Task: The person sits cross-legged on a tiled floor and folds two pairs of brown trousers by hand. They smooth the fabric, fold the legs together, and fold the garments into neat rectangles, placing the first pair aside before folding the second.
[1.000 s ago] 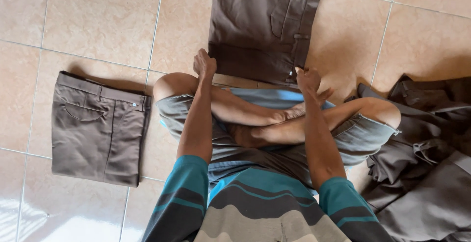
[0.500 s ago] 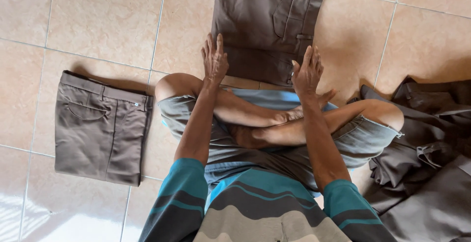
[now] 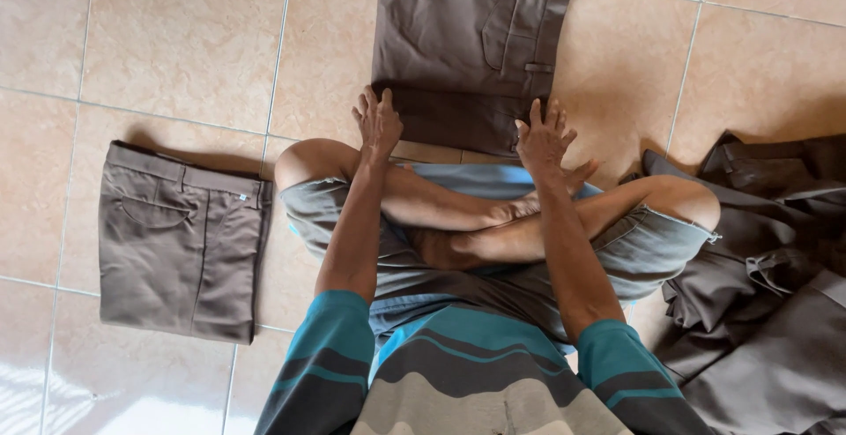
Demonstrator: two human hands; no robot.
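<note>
Person seated cross-legged on the tiled floor (image 3: 176,47), bare legs folded, striped shirt at six o'clock. Left hand (image 3: 379,122) at eleven o'clock from the knees, palm down, fingers apart and flat on the near edge of the folded brown trousers (image 3: 458,38). Right hand (image 3: 542,135) at one o'clock, likewise flat, fingers spread on the same edge near its right corner (neither hand grips the cloth). The trousers lie at twelve o'clock, just beyond the shins, waistband and back pocket to the right. A second folded pair (image 3: 181,241) lies at nine o'clock, well apart. A heap of unfolded brown garments (image 3: 767,294) sits at three o'clock, beside the right knee.
</note>
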